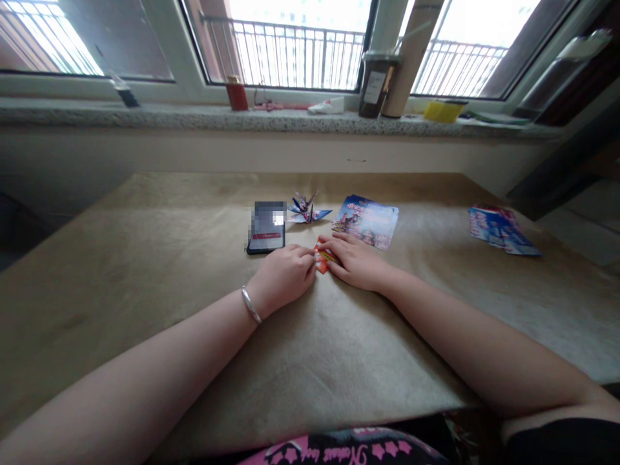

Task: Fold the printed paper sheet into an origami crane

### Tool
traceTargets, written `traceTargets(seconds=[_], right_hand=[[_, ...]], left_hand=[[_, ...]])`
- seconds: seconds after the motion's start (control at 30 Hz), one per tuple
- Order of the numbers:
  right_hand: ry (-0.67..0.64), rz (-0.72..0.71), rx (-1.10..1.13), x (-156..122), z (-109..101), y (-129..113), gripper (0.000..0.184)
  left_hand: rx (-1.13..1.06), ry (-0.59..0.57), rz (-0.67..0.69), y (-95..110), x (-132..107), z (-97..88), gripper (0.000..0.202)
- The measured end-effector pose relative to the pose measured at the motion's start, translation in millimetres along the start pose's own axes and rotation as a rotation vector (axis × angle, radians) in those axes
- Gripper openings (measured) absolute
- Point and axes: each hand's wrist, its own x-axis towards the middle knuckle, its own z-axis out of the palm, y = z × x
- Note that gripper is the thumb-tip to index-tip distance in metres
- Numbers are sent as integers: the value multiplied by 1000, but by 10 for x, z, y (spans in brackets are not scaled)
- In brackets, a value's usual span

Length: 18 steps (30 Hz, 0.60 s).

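Note:
A small folded piece of red and orange paper (323, 259) lies on the brown paper-covered table (145, 271), pinched between my two hands. My left hand (283, 278), with a silver bangle at the wrist, is curled with its fingertips on the paper's left side. My right hand (356, 261) presses its fingers on the paper from the right. Most of the paper is hidden under the fingers. Just beyond my hands lie a black phone (267, 227), a finished blue paper crane (306, 209) and a stack of printed blue paper squares (367, 221).
More printed sheets (501, 230) lie at the table's right. The stone windowsill (145, 116) behind carries a red cup (237, 94), a dark jar (376, 84), a cardboard tube (409, 61) and a yellow sponge (442, 111).

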Motion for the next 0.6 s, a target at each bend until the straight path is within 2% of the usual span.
traceTargets(seconds=[0.2, 0.33, 0.47, 0.6], right_hand=[[20, 24, 25, -9, -6, -19, 41], [87, 9, 91, -13, -2, 22, 34], [152, 52, 146, -15, 7, 74, 26], [179, 96, 128, -21, 35, 99, 33]], left_hand=[[69, 15, -38, 11, -16, -10, 27], [76, 13, -56, 13, -28, -22, 25], [32, 5, -73, -4, -31, -14, 24], [-2, 26, -85, -47, -11, 8, 16]])
